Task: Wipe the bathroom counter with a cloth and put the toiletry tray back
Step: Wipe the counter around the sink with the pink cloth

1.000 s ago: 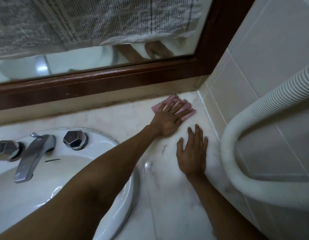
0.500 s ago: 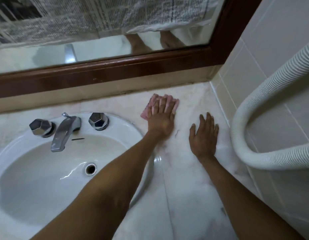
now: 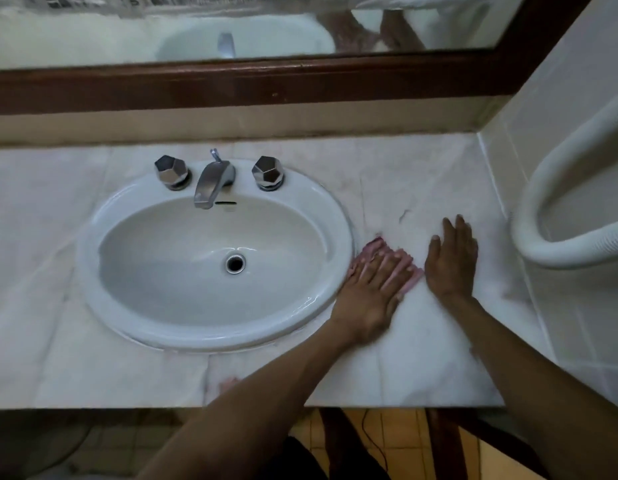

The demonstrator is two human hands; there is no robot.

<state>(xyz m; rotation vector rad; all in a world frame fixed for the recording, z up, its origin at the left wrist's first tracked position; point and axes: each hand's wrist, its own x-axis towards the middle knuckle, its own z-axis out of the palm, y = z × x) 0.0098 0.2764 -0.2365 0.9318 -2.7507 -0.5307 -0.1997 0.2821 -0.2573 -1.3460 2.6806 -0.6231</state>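
- Your left hand (image 3: pixel 368 289) lies flat, palm down, with its fingers spread over the small pink cloth (image 3: pixel 376 245); it presses the cloth onto the pale marble-patterned counter (image 3: pixel 421 174) rather than gripping it, and nothing is curled inside the fingers.
- That cloth sits on the counter just beside the right edge of the white oval ceramic sink (image 3: pixel 92 244), mostly hidden beneath your hand, with pink edges showing past the fingertips and at the right side.
- Your right hand (image 3: pixel 453 261) rests open and flat on the bare counter, just right of the cloth, fingers pointing away from you; it has hold of nothing.
- Whether your right hand touches the cloth's edge cannot be told; the two are very near.
- The chrome faucet spout (image 3: pixel 210 180) stands at the back of the sink between two faceted chrome knobs (image 3: pixel 171 171).
- A white ribbed hose (image 3: pixel 550 244) curves along the tiled wall (image 3: pixel 560 81) to your right, well apart from both hands.
- A dark wooden mirror frame (image 3: pixel 231 86) runs along the back of the counter.
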